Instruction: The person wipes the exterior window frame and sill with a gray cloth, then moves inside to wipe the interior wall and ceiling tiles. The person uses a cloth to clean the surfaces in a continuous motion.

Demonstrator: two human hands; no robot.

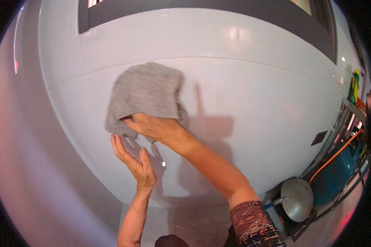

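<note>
White wall (268, 103) fills most of the frame; dark window frame (292, 20) runs along the top edge. Grey cloth (146, 90) is left of centre, over the wall, draped and creased, lower edge loose. Blue tank (332, 181) sits lower right, round metal pan (297, 199) just left of it; neither in play.

Right hand (156, 125) reaches in from the lower right, tucked partly under the cloth's lower edge. Thumb side shows; the other fingers are covered, so can't tell if they're gripping or just pressing flat. Left hand (137, 164) is below the cloth, fingers spread and released, holding nothing. Tips are right by the cloth's lower-left corner; contact unclear. Smallest: dark square plate (318, 138) on the wall, right side.

My read: mid-wipe, right hand working the cloth. Next move calls for flat, even pressure through the cloth, left hand clear or catching the loose edge.
</note>
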